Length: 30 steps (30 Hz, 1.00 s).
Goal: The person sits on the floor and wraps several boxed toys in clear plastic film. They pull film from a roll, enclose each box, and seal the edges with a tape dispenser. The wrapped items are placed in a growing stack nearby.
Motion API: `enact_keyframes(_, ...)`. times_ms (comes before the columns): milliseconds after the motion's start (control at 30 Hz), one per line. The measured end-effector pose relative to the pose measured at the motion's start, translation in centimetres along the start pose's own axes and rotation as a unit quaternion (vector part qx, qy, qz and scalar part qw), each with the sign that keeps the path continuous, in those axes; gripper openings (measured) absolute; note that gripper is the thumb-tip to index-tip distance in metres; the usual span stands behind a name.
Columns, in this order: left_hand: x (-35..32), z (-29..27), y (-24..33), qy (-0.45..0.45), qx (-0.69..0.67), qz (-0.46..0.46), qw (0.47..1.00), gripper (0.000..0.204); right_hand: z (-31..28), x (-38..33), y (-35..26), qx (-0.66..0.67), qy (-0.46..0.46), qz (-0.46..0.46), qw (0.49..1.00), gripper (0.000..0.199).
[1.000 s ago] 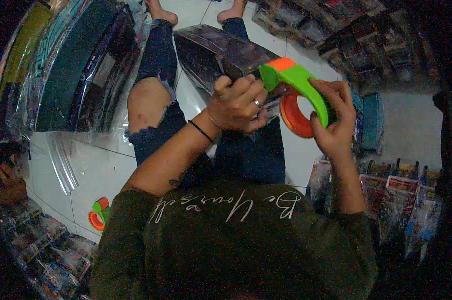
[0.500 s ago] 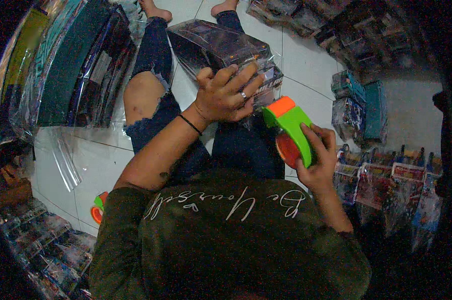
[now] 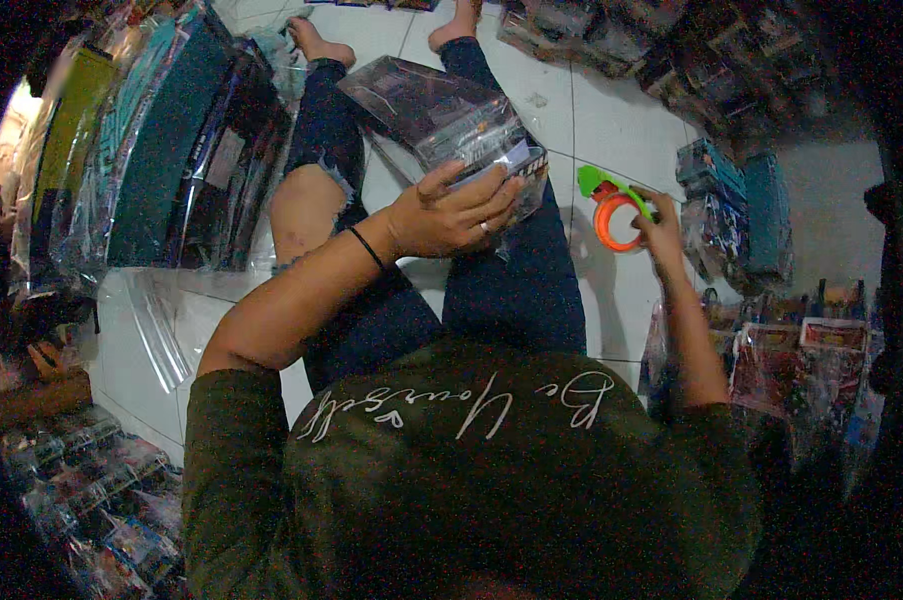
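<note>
Pressing down with my left hand (image 3: 451, 212), fingers spread flat, I hold the clear plastic-wrapped package (image 3: 441, 120) that lies across my right thigh, its far end reaching toward my feet. My right hand (image 3: 661, 235) is out to the side, curled around the green-and-orange tape dispenser (image 3: 611, 208), gripping its near edge just above the white tiled floor (image 3: 611, 110). Beyond it sits a stack of teal boxes (image 3: 741, 200); to my left lean large wrapped dark packages (image 3: 161, 160).
</note>
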<state>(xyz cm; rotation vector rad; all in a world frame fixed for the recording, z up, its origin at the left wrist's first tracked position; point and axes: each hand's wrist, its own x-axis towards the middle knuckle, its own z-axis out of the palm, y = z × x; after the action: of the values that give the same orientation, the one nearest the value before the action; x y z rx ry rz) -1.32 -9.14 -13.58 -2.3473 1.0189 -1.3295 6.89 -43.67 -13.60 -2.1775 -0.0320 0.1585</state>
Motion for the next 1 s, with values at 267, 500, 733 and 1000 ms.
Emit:
enact_keyframes(267, 0.0, -0.5, -7.0, -0.178, -0.46, -0.285, 0.822, 0.059, 10.1, 0.6, 9.9, -0.162, 0.1, -0.076, 0.979, 0.059)
enact_keyframes(500, -0.9, 3.0, -13.1, -0.302, -0.452, -0.074, 0.836, 0.105, 16.2, -3.2, -2.2, 0.246, -0.078, -0.144, 0.955, 0.055)
enact_keyframes(733, 2.8, 4.3, -15.3, -0.261, -0.535, -0.118, 0.795, 0.124, 12.6, -0.1, -12.6, 0.501, -0.101, 0.026, 0.859, 0.074)
enact_keyframes(1000, -8.2, 4.0, -14.8, -0.085, -0.737, -0.42, 0.522, 0.085, 7.0, 2.8, -17.7, 0.241, -0.222, -0.157, 0.932, 0.068)
